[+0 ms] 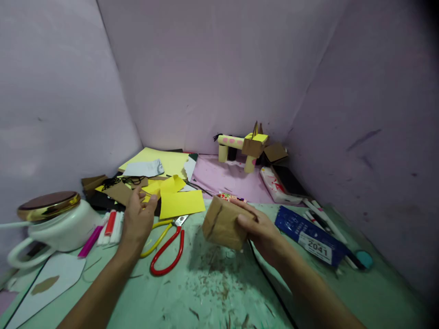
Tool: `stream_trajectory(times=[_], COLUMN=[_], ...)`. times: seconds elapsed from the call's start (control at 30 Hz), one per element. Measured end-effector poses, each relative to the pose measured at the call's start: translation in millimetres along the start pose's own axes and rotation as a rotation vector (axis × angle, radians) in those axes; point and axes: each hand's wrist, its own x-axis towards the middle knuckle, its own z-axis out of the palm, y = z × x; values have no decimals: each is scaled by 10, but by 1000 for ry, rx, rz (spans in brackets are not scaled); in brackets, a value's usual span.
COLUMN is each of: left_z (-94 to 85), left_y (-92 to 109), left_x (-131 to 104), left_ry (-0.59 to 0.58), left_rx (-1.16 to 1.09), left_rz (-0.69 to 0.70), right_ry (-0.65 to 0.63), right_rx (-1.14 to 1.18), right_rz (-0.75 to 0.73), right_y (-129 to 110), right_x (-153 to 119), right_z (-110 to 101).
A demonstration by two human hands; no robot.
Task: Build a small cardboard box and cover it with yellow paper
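A small box of brown cardboard (pixel 224 223) is held just above the table, tilted, with a dark line down one side. My right hand (pixel 255 226) grips its right end, thumb on the near face and fingers over the far side. To the left, my left hand (pixel 139 214) reaches to the paper scraps, its fingers loosely parted beside a crumpled yellow paper strip (pixel 173 183). I see nothing held in it. A flat yellow paper sheet (pixel 181 204) lies right of that hand. Below the sheet are scissors (pixel 168 246) with one red and one yellow handle.
A white mug with a gold-rimmed lid (pixel 63 224) stands left, beside several markers (pixel 110 226). At the back is a paper-roll animal figure (pixel 240 144). A phone (pixel 290 180), a blue packet (pixel 310 237) and pens lie right. A black cable (pixel 270 283) crosses the table.
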Motion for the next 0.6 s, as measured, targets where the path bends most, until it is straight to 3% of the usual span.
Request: stream_trajectory(times=[0.07,0.17,0.23,0.33,0.43,0.53,0.6], left_z=[-22,33,105,205,275,338,381], left_y=[57,126,115,34,-44,-101,-145], left_x=[-123,-413,-593,-738,-737,-688,-662], left_ry=[-56,-475,-622,-606,-610,-594,-587], left_rx=[-116,-302,-253,-9,115,114,101], left_rz=[129,167,170,387,618,734,805], right_ry=[-4,-58,-18,137,220,231,229], right_rx=[158,221,161,-65,-307,-401,-455], right_rz=[53,107,47,-182,-349,-372,-332], right_y=[-29,-20,-31,-197,-500,-677,-633], right_x=[-5,-23,-13,131,491,968,1256], right_z=[-47,-87,-122,-244,-407,-530,-578])
